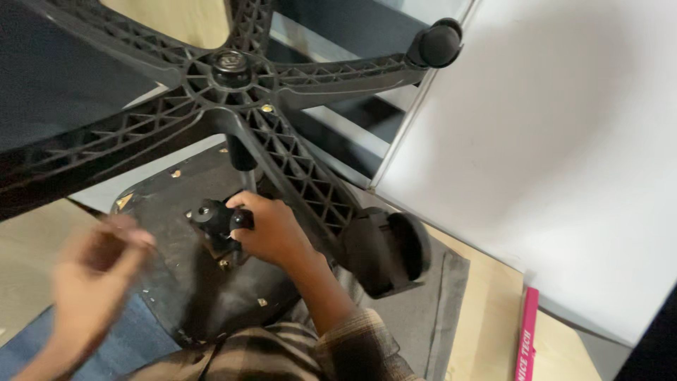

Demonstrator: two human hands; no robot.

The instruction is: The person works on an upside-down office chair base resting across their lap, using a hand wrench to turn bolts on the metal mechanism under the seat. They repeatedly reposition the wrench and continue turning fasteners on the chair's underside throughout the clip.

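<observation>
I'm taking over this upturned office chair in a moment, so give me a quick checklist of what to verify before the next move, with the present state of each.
1. Right hand grips the black knob under the seat: ok.
2. Left hand steady and placed: not ok, blurred in motion, touching nothing visible.
3. Star base is up, above the seat underside: ok.
4. Near caster is apart from the right hand: ok.
5. Knob tight or loose: cannot tell.
6. Pink box lies off to the side: ok.
</observation>
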